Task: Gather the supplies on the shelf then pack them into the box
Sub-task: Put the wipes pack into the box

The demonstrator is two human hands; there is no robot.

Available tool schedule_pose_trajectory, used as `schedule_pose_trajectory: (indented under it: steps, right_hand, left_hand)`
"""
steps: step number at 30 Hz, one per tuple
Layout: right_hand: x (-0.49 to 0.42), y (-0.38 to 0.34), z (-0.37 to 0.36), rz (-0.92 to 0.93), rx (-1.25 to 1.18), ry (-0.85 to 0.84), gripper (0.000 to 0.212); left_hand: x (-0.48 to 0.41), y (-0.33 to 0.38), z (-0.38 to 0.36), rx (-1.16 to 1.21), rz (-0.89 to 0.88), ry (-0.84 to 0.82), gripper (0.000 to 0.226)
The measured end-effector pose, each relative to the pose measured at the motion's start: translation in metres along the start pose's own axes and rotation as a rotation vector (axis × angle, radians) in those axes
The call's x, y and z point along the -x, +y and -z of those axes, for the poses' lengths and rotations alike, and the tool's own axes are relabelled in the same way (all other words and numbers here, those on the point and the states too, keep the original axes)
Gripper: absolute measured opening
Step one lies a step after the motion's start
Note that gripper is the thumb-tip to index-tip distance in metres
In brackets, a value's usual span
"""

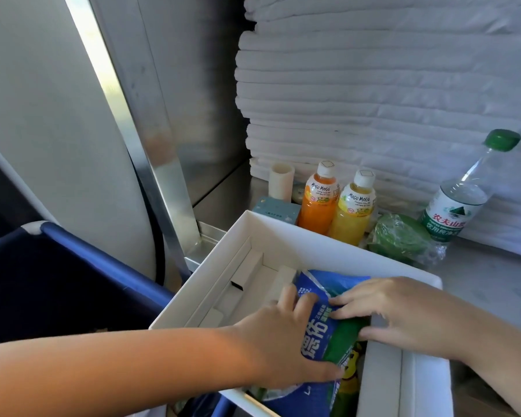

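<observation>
A white cardboard box (283, 233) sits open on the metal shelf. A blue packet (316, 299) with white lettering lies in its right half, over a green packet (345, 338). My left hand (286, 341) holds the blue packet from the left, fingers curled over its edge and thumb along its near side. My right hand (394, 314) rests on the packets from the right, fingers pressing down on them. Behind the box stand an orange Mogu Mogu bottle (318, 203), a yellow Mogu Mogu bottle (354, 209), a green-capped water bottle (460, 194) and a green wrapped pack (400, 236).
A tall stack of folded white cloths (373, 85) fills the back of the shelf. A cream tube (280, 180) and a small pale-blue box (275, 209) stand behind the box's far left corner. A blue cart frame (82, 245) is at the lower left.
</observation>
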State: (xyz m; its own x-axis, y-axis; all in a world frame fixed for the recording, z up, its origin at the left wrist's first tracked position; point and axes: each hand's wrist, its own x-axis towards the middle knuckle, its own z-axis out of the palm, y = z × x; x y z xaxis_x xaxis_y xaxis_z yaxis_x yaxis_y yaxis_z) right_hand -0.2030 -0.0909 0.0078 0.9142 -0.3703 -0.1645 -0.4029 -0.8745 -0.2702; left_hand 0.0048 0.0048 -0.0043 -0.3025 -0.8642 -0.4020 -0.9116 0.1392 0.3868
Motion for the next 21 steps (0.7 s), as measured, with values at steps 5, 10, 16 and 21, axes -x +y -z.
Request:
schedule_pose_trajectory:
  steps: [5,10,16,21]
  right_hand:
    - [-0.003,0.002,-0.005,-0.079,-0.022,-0.070,0.045]
    - [-0.007,0.001,-0.006,-0.161,-0.057,-0.134,0.051]
    - [-0.009,0.001,-0.006,-0.183,-0.024,-0.157,0.046]
    - [-0.009,-0.002,-0.003,-0.256,-0.015,-0.283,0.036]
  left_hand:
    - [-0.006,0.005,-0.002,-0.075,-0.023,-0.094,0.085]
    - [-0.004,0.003,0.001,-0.178,-0.083,-0.191,0.088]
    - [-0.006,-0.002,-0.001,-0.361,-0.241,-0.267,0.083]
    - [-0.011,-0.005,0.000,-0.443,-0.370,-0.438,0.083]
